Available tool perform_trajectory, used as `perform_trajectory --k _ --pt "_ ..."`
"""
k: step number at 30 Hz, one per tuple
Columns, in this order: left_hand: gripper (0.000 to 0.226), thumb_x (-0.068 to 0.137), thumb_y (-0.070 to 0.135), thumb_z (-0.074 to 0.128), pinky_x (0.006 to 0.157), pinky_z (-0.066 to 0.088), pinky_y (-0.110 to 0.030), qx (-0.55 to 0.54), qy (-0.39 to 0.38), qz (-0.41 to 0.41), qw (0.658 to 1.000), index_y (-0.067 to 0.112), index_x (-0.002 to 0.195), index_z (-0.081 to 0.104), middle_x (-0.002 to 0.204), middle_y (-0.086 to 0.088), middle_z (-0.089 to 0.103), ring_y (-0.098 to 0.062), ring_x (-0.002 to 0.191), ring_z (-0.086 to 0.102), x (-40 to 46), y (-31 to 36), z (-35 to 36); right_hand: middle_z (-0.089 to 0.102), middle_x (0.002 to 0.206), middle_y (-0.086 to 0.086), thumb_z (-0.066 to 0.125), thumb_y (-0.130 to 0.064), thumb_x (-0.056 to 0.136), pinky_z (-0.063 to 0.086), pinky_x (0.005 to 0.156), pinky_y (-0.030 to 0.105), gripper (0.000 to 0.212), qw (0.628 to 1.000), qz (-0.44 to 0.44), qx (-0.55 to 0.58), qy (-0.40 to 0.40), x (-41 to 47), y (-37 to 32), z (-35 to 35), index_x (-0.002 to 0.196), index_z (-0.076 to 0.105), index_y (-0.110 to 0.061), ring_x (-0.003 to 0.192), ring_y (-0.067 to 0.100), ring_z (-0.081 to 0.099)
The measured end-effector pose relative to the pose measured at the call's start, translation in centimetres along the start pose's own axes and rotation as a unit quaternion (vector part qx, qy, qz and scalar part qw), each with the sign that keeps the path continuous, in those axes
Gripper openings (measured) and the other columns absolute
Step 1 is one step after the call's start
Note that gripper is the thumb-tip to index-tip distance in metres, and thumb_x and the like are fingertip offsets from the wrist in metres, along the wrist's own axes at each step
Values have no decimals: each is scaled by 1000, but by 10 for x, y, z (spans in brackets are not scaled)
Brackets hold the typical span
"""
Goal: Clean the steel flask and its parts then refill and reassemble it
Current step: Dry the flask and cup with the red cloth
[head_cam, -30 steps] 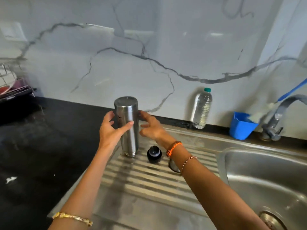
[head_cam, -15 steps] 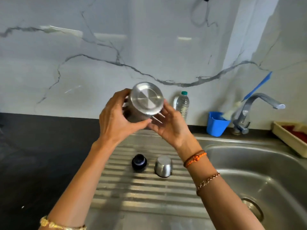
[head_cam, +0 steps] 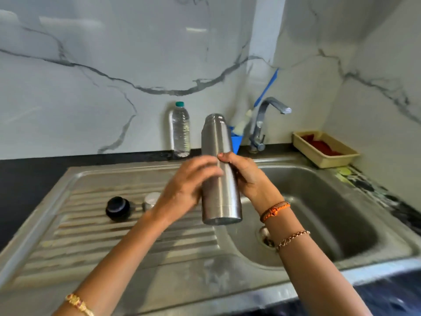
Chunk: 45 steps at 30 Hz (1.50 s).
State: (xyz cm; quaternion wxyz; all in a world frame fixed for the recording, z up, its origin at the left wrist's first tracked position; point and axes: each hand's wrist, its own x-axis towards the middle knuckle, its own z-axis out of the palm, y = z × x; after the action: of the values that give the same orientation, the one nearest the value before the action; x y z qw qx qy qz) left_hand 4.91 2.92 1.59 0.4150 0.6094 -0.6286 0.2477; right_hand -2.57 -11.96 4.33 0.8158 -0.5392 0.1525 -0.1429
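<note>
The steel flask [head_cam: 219, 179] stands upright in the air above the seam between the ribbed drainboard [head_cam: 114, 238] and the sink basin [head_cam: 330, 213], its open neck up. My right hand [head_cam: 245, 176] grips its middle from the right. My left hand [head_cam: 190, 188] is blurred and wraps the flask from the left. The black stopper [head_cam: 117, 208] lies on the drainboard. Beside it the small steel cup [head_cam: 150, 200] stands upside down, partly hidden behind my left wrist.
A clear water bottle [head_cam: 180, 130] stands against the marble wall. A blue holder [head_cam: 235, 140] with a brush sits behind the flask, beside the tap [head_cam: 266, 119]. A beige tray [head_cam: 324, 148] with a red cloth sits at the back right. Black counter flanks the sink.
The flask was lifted off the drainboard, turned from base-up to neck-up and carried right toward the basin. My view has swung right with it.
</note>
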Motion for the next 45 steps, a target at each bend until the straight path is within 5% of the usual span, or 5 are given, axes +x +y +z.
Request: perform_trajectory --k 7,14,20,40,45 --pt "54 69 41 74 83 51 -32 -415 43 -499 759 18 115 57 102 6 66 -14 98 63 58 45 60 64 89 -12 84 5 54 54 70 18 69 939 -207 -268 67 -52 -4 -71 104 56 -32 74 0 64" --pt "38 66 20 82 53 49 -12 -339 177 -526 760 16 96 60 80 7 67 1 65 64 111 69 140 64 90 -9 88 -29 54 43 73 9 77 809 -274 -516 54 -43 -39 -137 124 57 -19 79 5 60" --pt "35 64 8 82 61 49 -10 -307 204 -504 781 22 87 58 82 9 66 6 66 63 98 83 197 66 94 -4 71 -15 80 48 79 13 35 918 -162 -342 121 -27 -61 -239 113 64 -5 77 -7 62" --pt "56 37 22 84 63 53 -15 -216 163 -544 795 27 86 59 79 8 70 -3 73 66 136 22 300 60 114 22 44 -11 94 45 88 42 26 514 -25 -837 183 172 -106 -422 111 58 2 108 39 55" --pt "52 47 8 85 63 54 -18 -216 178 -545 791 27 87 57 83 8 68 -1 71 66 130 19 308 64 107 27 59 -17 85 46 84 42 31 690 -20 -655 309 167 -140 -449 104 61 8 102 41 59"
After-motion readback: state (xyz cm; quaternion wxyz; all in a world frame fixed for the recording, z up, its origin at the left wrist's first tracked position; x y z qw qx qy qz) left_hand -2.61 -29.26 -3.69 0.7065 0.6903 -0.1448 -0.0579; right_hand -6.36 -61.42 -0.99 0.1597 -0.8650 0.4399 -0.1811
